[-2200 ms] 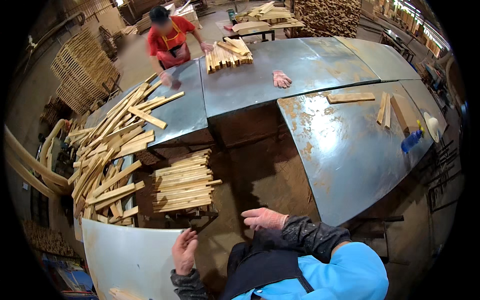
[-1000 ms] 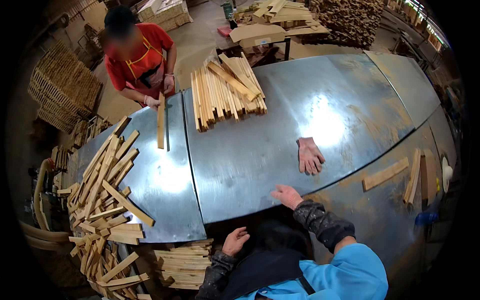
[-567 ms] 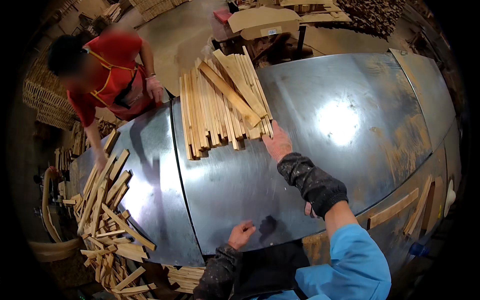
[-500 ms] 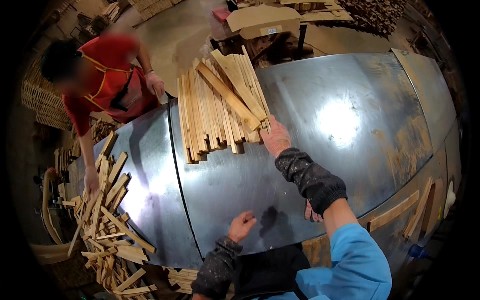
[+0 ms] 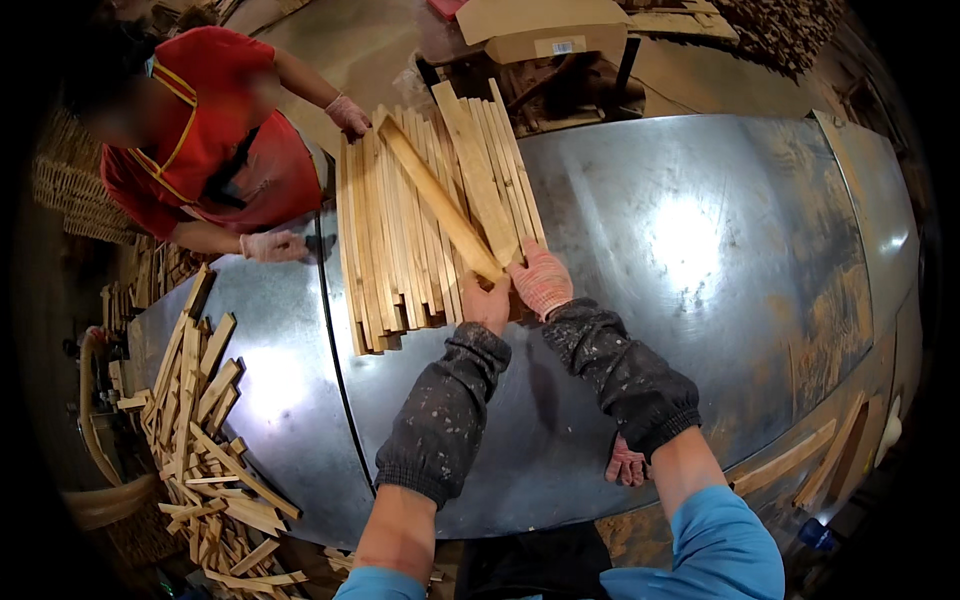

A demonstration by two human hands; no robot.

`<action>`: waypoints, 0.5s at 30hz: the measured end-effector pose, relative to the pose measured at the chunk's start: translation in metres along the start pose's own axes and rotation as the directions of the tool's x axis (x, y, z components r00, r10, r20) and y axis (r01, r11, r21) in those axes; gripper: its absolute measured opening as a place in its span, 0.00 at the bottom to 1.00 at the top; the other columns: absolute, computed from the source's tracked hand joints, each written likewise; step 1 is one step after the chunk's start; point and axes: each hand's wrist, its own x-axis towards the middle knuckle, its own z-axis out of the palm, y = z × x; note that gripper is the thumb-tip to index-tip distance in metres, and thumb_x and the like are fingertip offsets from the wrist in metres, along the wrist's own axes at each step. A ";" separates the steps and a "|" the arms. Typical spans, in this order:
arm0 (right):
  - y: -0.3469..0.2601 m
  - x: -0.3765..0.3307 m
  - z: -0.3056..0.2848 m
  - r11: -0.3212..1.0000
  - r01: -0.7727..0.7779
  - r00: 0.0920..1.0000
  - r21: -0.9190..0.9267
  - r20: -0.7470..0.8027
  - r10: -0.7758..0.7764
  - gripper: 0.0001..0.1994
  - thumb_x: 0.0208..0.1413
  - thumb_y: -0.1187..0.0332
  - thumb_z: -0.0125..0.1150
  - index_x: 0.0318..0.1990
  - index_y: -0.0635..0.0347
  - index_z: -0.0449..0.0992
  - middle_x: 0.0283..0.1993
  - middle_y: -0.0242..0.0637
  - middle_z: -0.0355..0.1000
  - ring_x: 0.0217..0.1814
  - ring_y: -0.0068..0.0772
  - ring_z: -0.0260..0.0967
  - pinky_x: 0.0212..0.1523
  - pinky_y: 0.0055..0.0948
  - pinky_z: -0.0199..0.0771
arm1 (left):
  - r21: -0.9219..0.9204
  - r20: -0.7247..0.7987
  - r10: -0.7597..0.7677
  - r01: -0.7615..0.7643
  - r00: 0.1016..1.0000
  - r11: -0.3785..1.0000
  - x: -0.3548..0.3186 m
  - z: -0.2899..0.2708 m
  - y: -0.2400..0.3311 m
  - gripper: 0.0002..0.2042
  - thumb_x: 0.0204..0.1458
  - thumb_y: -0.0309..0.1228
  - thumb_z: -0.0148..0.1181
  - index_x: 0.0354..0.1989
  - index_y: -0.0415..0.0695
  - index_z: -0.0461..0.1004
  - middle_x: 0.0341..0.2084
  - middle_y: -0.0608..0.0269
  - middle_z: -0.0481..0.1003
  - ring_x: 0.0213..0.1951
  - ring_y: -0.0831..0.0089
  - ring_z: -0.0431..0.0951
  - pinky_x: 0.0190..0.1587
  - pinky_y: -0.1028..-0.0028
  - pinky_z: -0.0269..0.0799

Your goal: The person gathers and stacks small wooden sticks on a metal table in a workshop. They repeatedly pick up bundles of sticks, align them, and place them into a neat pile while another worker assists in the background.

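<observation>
A row of wooden strips (image 5: 400, 220) lies side by side on the metal table, with two strips slanting across the top. My bare left hand (image 5: 486, 304) closes around the near end of the narrower slanted strip (image 5: 440, 195). In a pinkish work glove, my right hand (image 5: 541, 280) is closed on the near end of the wider slanted strip (image 5: 478, 165). Both hands are almost touching at the row's near right corner, and the fingertips are partly hidden by the wood. A loose pink glove (image 5: 627, 463) lies beneath my right forearm.
A jumbled heap of short wooden pieces (image 5: 215, 400) covers the table's left end. Across to the left, a co-worker in red (image 5: 250, 150) has one gloved hand by the row's far end. A cardboard box (image 5: 545, 28) stands beyond the metal table (image 5: 640, 360). Boards (image 5: 785, 457) lie at right.
My left hand has come up from the near edge to the strips' ends, beside my right hand. The co-worker's hands have left the heap and moved toward the row.
</observation>
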 end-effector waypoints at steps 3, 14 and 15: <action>0.006 0.001 0.017 0.996 -0.047 0.998 0.078 0.054 0.043 0.29 0.61 0.57 0.62 0.67 0.61 0.72 0.58 0.56 0.77 0.61 0.59 0.73 0.62 0.47 0.74 | -0.057 -0.030 -0.054 0.052 0.998 0.997 0.011 -0.002 -0.007 0.24 0.58 0.37 0.70 0.53 0.30 0.72 0.46 0.47 0.81 0.45 0.56 0.82 0.51 0.61 0.76; 0.053 -0.163 0.010 0.780 -0.269 0.928 0.564 0.368 0.054 0.26 0.53 0.64 0.71 0.59 0.63 0.76 0.51 0.55 0.80 0.52 0.59 0.79 0.53 0.42 0.79 | -0.193 0.279 -0.351 0.410 0.894 0.891 -0.140 -0.053 -0.043 0.26 0.54 0.26 0.73 0.58 0.34 0.66 0.49 0.53 0.77 0.49 0.66 0.79 0.53 0.65 0.78; 0.060 -0.185 0.006 0.654 -0.377 0.883 0.656 0.468 0.039 0.28 0.52 0.63 0.73 0.60 0.64 0.76 0.51 0.54 0.81 0.52 0.58 0.79 0.54 0.40 0.79 | -0.191 0.334 -0.374 0.451 0.865 0.872 -0.163 -0.060 -0.052 0.26 0.54 0.26 0.73 0.58 0.36 0.67 0.49 0.54 0.77 0.49 0.66 0.79 0.54 0.65 0.78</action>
